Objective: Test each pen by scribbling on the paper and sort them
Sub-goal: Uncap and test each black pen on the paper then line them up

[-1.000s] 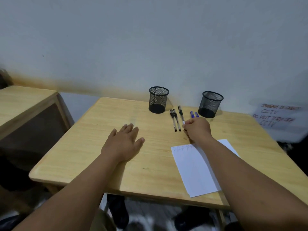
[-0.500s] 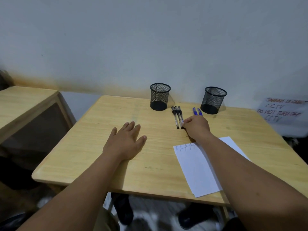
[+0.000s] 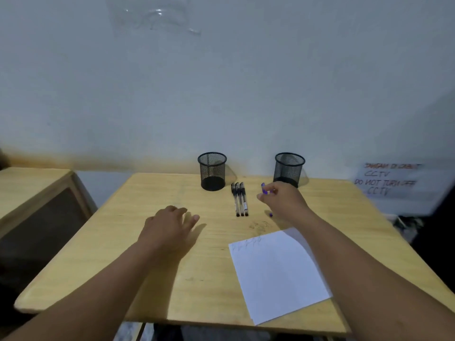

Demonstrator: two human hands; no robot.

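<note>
Three black pens (image 3: pixel 240 199) lie side by side on the wooden table (image 3: pixel 152 271), just right of the left mesh cup (image 3: pixel 212 171). My right hand (image 3: pixel 283 200) is over the blue pens in front of the right mesh cup (image 3: pixel 289 169). Its thumb and fingers pinch a blue pen (image 3: pixel 264 188) near the cap. A blue tip (image 3: pixel 270 214) shows under the hand. My left hand (image 3: pixel 170 225) rests on the table, fingers relaxed. The white paper (image 3: pixel 278 269) lies near the front right, with scribbles along its top edge.
Both mesh cups stand by the wall at the table's back edge. A second wooden table (image 3: pixel 32 188) is at the left. A handwritten notice (image 3: pixel 389 179) hangs on the wall at the right. Pen marks stain the wood above the paper.
My right hand has left the black pens and moved right onto the blue pens. The third black pen now lies tight against the other two. My left hand has stayed put.
</note>
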